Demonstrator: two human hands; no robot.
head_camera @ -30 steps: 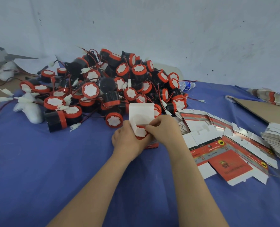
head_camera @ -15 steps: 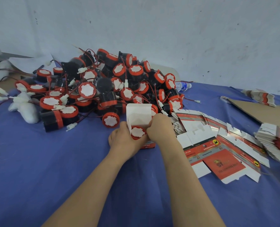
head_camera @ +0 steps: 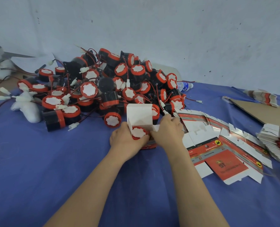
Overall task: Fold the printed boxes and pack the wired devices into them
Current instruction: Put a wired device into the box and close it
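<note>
Red device [head_camera: 138, 132] in box [head_camera: 139, 115], L hand [head_camera: 126, 139], R hand [head_camera: 168, 132] grip box

Water bottle [head_camera: 184, 86], cardboard sheet [head_camera: 263, 112], blue tablecloth [head_camera: 37, 161]

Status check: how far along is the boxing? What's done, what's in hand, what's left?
Done: one box is folded up with a device seated inside, lid flap upright; no closed box shows. In hand: the left hand grips that box while the right hand pinches its side flap. Left: closing it, then the large pile of devices and the flat boxes fanned out on the right.
</note>
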